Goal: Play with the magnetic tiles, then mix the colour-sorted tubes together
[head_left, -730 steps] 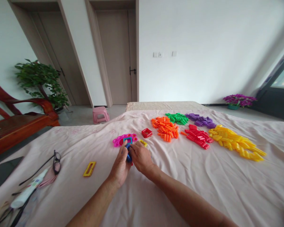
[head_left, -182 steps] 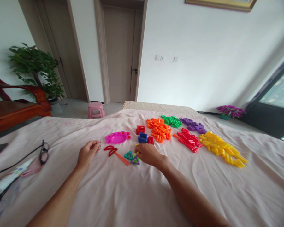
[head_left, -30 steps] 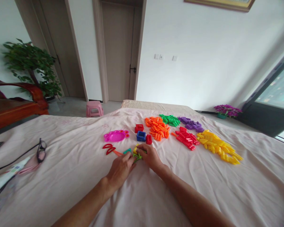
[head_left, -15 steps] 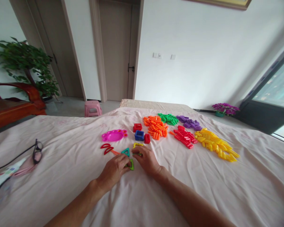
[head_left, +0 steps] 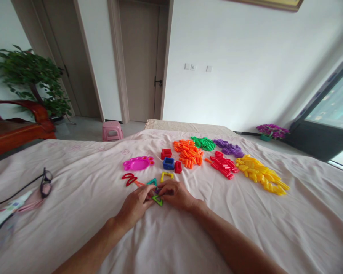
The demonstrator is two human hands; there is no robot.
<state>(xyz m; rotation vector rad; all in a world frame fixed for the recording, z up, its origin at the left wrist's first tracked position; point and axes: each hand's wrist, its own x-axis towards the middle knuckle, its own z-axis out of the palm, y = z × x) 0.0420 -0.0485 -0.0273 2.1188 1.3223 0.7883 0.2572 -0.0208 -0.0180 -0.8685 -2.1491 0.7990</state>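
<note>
Currently both hands meet on the bed (head_left: 246,228). Left hand (head_left: 135,205) and right hand (head_left: 175,195): fingers of each pinched shut on one green triangle (head_left: 157,199), which lies on the sheet between the two sets of fingertips.

Just beyond:
- one teal triangle (head_left: 152,182)
- one yellow square frame (head_left: 167,176)
- two red half-rounds (head_left: 128,179)
- one orange stick (head_left: 138,184)

Farther:
- one pink tray (head_left: 138,163)
- one blue cube (head_left: 168,163)
- two red blocks (head_left: 166,153)

Five piles:
- orange pile (head_left: 188,148)
- green pile (head_left: 203,143)
- purple pile (head_left: 228,147)
- red pile (head_left: 221,165)
- yellow pile (head_left: 260,173)

One pair of glasses (head_left: 45,182) well left.
</note>
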